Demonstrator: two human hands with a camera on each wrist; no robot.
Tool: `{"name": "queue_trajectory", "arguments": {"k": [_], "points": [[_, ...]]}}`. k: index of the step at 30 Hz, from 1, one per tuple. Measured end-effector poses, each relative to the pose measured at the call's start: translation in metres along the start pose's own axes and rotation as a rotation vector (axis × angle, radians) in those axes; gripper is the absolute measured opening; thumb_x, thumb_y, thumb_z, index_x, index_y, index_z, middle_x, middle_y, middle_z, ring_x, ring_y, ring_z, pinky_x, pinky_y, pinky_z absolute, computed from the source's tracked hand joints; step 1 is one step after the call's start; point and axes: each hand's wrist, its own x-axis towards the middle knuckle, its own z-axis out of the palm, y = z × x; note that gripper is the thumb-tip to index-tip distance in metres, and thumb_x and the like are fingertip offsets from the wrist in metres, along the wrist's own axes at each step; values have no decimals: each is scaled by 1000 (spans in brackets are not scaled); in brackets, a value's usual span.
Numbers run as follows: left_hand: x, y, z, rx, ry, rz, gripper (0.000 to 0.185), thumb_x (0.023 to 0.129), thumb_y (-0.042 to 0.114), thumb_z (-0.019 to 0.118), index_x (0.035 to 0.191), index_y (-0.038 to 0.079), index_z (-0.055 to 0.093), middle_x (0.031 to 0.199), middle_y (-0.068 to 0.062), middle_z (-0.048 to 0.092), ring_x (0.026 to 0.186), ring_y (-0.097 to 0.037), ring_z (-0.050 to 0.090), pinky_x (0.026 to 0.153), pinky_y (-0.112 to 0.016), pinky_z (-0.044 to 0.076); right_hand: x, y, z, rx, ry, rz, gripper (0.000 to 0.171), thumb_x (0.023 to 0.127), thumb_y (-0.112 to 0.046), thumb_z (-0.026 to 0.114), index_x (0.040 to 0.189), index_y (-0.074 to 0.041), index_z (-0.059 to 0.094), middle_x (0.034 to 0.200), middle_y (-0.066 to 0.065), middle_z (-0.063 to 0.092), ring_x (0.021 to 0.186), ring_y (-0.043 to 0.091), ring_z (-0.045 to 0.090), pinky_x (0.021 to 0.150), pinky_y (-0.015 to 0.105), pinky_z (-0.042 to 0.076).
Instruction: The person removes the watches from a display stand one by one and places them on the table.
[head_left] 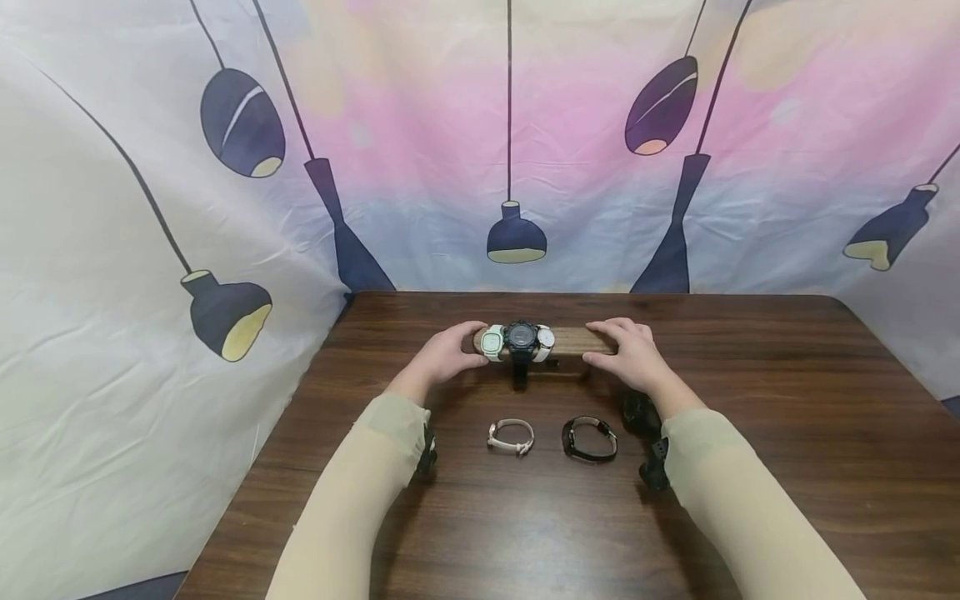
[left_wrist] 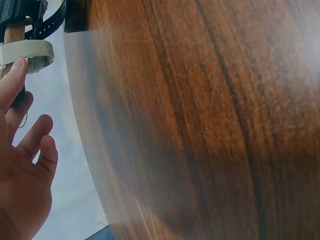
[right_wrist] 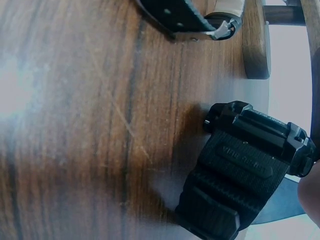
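While both hands reach to the far middle of the worktop (head_left: 750, 500), each takes one end of the wooden watch bar (head_left: 573, 340), which sits at twelve o'clock from the person. The left hand (head_left: 444, 354) curls its fingers round the bar's nine o'clock end, thumb beneath, and the right hand (head_left: 632, 350) grips the three o'clock end the same way; a hold at both ends looks meant to keep the long bar level so its load does not slide.

Three watches ring the bar side by side near its left half: a pale green one (head_left: 492, 342), a bulky black one (head_left: 521, 337) with its strap hanging down, and a white one (head_left: 545, 338). The bar is brown, slim and lying crosswise.

Nearer the person, at six o'clock from the bar, lie a cream watch (head_left: 512, 436) and a dark watch (head_left: 589, 437), apart from each other. A chunky black watch (right_wrist: 250, 165) rests beneath the right wrist.
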Motion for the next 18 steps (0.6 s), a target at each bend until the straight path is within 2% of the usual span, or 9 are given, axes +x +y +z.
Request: {"name": "queue_trajectory", "arguments": {"k": [9,18], "points": [[-2,0,0,-41,21,-6,59,81,27,74,134,21,49,132,-4,53,122,-26,46,99,-45,37,1,-1,-2,5,-24,19,59,86,-40,66,137,-15,49,138,13,37,128,42,20,99,58,22],[-1,-1,1,-37,19,-12,60,80,29,75,134,22,49,132,-3,53,122,-25,47,98,-45,37,2,-1,-1,2,-26,10,60,86,-40,66,136,-12,49,137,14,39,127,42,21,99,58,21]]}}
